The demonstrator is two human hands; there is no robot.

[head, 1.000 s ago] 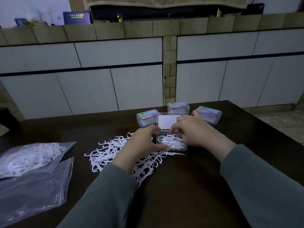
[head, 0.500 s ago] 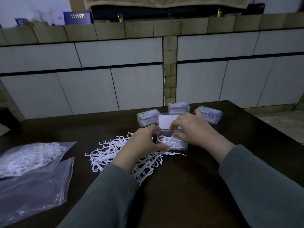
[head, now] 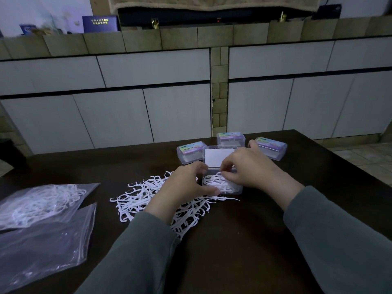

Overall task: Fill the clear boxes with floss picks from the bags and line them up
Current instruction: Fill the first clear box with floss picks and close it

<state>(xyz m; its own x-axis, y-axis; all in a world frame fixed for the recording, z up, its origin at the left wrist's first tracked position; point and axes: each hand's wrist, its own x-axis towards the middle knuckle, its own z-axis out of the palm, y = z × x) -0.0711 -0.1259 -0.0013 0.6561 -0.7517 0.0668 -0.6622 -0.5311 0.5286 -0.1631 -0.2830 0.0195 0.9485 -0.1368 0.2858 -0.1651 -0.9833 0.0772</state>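
Note:
An open clear box [head: 238, 190] stands in the middle of the dark table with its lid [head: 216, 156] tipped up behind it and white floss picks [head: 214, 181] inside. My left hand [head: 186, 183] grips the box's left side. My right hand [head: 250, 168] reaches over the box with fingertips pinched on the picks inside. A loose heap of floss picks [head: 137, 198] lies left of and in front of the box, partly under my left wrist. Three closed boxes with coloured labels stand behind: one left [head: 189, 150], one middle [head: 230, 137], one right [head: 272, 146].
At the left lies a plastic bag [head: 40, 203] with floss picks in it, and nearer to me a flat bag [head: 42, 249] that looks empty. The table's far edge [head: 106, 147] faces white cabinet doors. Tiled floor shows at the right.
My right hand has shifted slightly over the box, its fingers working the picks inside. My left hand and the box have stayed put.

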